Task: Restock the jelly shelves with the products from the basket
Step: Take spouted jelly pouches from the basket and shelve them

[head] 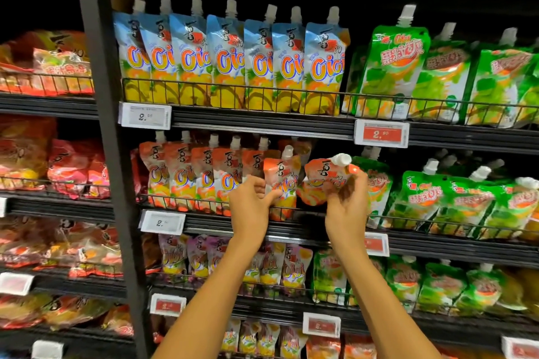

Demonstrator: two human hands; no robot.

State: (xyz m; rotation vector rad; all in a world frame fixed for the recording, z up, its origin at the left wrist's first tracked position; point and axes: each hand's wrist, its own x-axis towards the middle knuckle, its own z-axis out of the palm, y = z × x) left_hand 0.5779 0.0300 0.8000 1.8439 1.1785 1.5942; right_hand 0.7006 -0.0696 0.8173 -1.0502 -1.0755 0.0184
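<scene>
I face a black shelf unit full of jelly pouches. On the middle shelf (262,224) stands a row of orange-red spouted pouches (201,172). My left hand (250,204) holds the rightmost upright orange pouch (284,181) at its lower left edge, thumb across its front. My right hand (347,201) grips another orange pouch (323,176), tilted with its white cap to the upper right, in the gap between the orange row and the green pouches (379,183). The basket is out of view.
Blue-and-yellow pouches (230,58) and green pouches (396,67) fill the shelf above. Purple and green pouches (204,256) sit below. Wire rails (204,87) front each shelf, with price tags (380,133) on the edges. Red bagged goods (67,166) fill the left bay.
</scene>
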